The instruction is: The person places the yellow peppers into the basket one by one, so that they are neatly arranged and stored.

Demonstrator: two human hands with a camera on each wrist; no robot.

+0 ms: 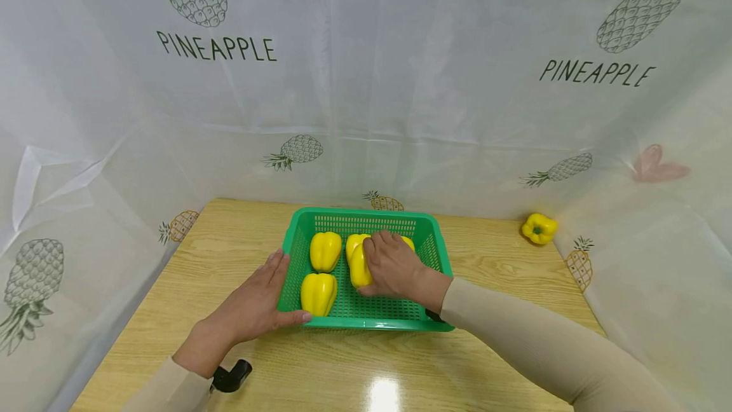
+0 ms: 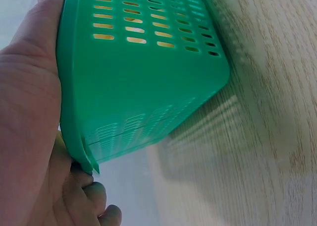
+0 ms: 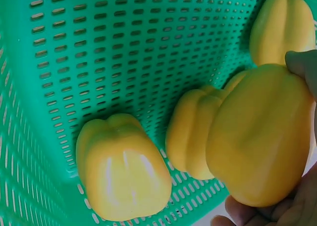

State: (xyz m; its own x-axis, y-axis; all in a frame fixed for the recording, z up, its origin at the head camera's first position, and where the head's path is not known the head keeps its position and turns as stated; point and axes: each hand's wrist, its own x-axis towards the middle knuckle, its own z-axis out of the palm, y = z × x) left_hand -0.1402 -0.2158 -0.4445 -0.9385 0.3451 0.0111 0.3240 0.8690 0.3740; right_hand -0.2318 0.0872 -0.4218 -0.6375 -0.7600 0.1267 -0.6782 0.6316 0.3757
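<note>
Yellow pepper point(image 1: 359, 267), central in the green basket point(image 1: 372, 323), fills the curled right hand point(image 1: 397, 266); spread left hand point(image 1: 254, 301) braces its eight o'clock corner; positioning seems underway, the next move calling for steady grip

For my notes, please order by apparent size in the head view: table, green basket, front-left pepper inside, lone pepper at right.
1. Table
2. Green basket
3. Front-left pepper
4. Lone pepper, perhaps only from being farther

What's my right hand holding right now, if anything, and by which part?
Your right hand grips a yellow bell pepper around its body, thumb and fingers on opposite sides.
</note>
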